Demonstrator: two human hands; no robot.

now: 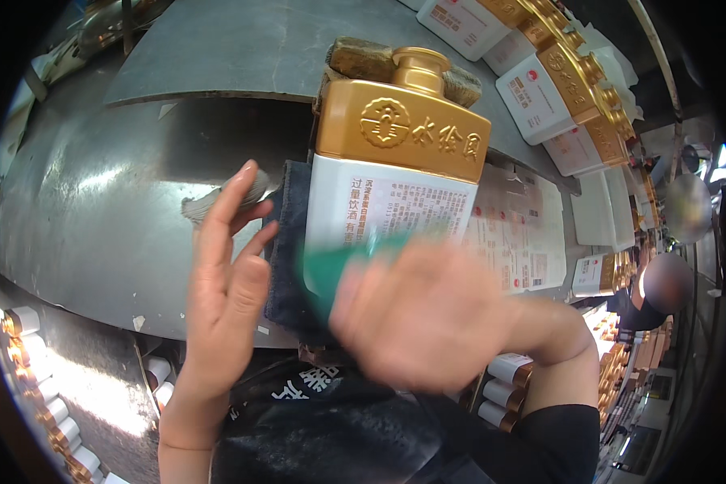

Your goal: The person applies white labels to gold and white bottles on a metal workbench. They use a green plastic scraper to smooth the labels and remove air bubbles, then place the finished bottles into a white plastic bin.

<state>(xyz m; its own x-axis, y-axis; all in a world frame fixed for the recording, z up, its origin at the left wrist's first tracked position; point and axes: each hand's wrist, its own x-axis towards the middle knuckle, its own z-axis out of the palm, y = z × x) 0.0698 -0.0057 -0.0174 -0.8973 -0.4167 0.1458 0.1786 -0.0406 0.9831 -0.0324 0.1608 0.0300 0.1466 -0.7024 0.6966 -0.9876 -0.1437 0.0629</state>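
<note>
A bottle (403,177) with a gold shoulder and a white body lies on its back in front of me, neck pointing away. Its neck rests between worn wooden blocks (363,60), and a dark folded cloth (286,250) shows along its left side. My right hand (427,315), smeared by motion, is closed on a flat green scraper (331,274) over the lower part of the printed white face. My left hand (226,298) is held left of the cloth, fingers stretched and apart. Behind its fingertips sits a grey ribbed cloth-like piece (206,206).
Right of the bottle lies a sheet of printed labels (524,226), with a white plastic bin (605,210) beyond it. Several gold-and-white bottles (536,97) stand at the far right. More bottles (56,411) line the lower left. A person (661,290) is at the right.
</note>
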